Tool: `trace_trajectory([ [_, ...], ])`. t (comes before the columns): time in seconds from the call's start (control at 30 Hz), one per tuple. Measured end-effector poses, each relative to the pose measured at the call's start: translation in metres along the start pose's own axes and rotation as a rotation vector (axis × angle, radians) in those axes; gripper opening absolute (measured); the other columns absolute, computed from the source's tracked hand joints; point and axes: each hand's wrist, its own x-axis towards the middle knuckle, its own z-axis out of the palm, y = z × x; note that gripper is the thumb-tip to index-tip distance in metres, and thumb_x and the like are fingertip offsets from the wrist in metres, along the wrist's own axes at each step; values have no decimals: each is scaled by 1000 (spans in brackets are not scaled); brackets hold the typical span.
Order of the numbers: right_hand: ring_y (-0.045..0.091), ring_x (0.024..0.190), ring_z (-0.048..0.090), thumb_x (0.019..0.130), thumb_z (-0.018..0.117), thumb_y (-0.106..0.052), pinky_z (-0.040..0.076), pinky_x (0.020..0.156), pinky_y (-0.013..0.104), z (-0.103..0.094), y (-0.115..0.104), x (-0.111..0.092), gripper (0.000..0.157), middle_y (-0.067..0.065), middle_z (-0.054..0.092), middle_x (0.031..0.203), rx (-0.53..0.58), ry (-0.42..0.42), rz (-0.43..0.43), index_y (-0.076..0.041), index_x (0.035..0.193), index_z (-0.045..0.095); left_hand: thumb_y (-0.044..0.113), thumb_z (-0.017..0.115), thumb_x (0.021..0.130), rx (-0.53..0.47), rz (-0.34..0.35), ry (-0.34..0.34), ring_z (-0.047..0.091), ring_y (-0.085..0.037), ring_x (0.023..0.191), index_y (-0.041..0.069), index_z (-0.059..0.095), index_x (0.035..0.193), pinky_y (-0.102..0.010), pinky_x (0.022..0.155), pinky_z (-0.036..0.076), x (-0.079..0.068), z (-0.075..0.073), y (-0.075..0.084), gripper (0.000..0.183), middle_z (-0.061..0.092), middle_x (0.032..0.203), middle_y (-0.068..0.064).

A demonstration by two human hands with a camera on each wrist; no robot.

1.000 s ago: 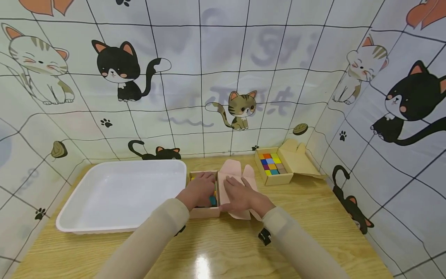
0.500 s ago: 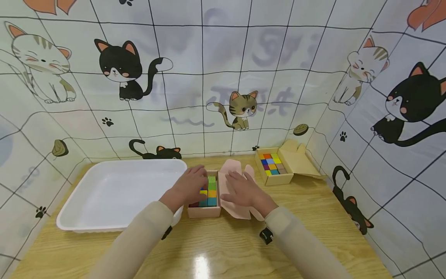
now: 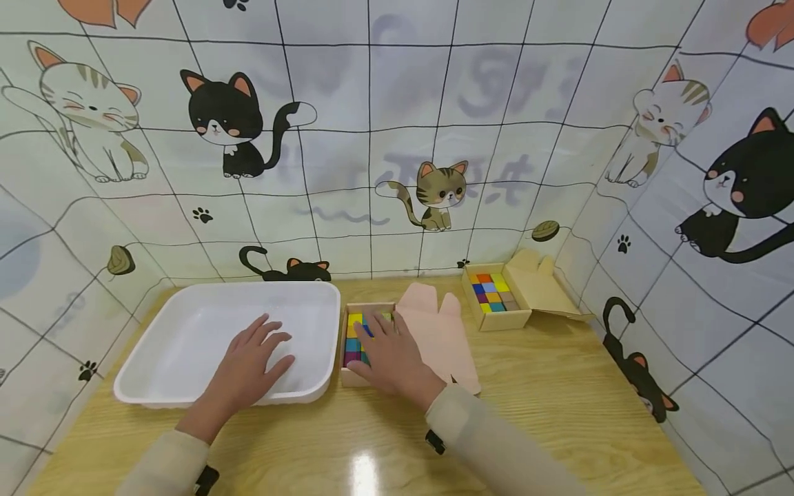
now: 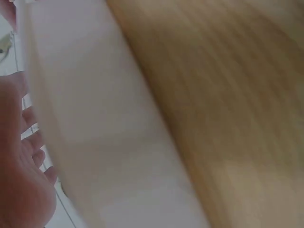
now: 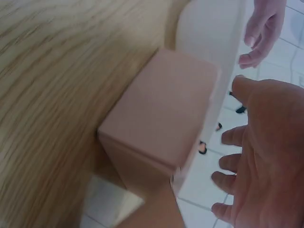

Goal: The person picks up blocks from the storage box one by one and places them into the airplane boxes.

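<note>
An open pink cardboard box [image 3: 360, 379] packed with coloured wooden blocks [image 3: 353, 344] lies mid-table, its lid [image 3: 442, 337] folded out to the right. My right hand [image 3: 393, 351] is over the box with fingers extended, covering part of the blocks; the right wrist view shows the palm [image 5: 270, 156] above the box's side, holding nothing. Over the right part of a white plastic tray [image 3: 180, 344] is my left hand [image 3: 251, 362], fingers spread and nothing held. From the left wrist, the tray's outer wall [image 4: 95, 109] fills much of the picture beside that hand.
At the back right, a second, tan cardboard box [image 3: 505, 320] also holds coloured blocks [image 3: 490, 293], its lid [image 3: 546, 289] folded to the right. Cat-printed sheeting [image 3: 335, 158] walls in the wooden table [image 3: 558, 386] at the back and sides.
My left hand has left the blocks in the pink box and moved left over the tray. My right hand has shifted left from the pink lid to above the blocks.
</note>
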Motion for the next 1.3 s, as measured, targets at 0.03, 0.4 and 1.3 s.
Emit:
trace_trajectory([
  [0.03, 22, 152, 21, 97, 34, -64, 14, 125, 52, 1, -4, 2, 71, 6, 17, 165, 0, 4, -10, -24, 155, 26, 37, 64, 92, -9, -14, 5, 29, -38, 144, 12, 63, 120, -61, 114, 27, -5, 1, -4, 38, 53, 138, -13],
  [0.4, 25, 154, 14, 99, 27, -62, 12, 125, 52, 12, -14, 10, 68, 3, 15, 165, 4, -1, -58, -26, 156, 21, 46, 51, 97, -42, -129, -22, 25, -38, 145, 13, 62, 123, -61, 116, 22, -19, 9, -19, 44, 49, 143, -14],
  [1.3, 19, 154, 13, 96, 18, -69, 2, 125, 55, 17, -37, -9, 82, 4, 16, 165, -120, -60, 50, -15, 157, 17, 44, 51, 98, -54, -157, -31, 22, -41, 145, 13, 65, 116, -63, 115, 21, -21, 4, -18, 39, 47, 143, -18],
])
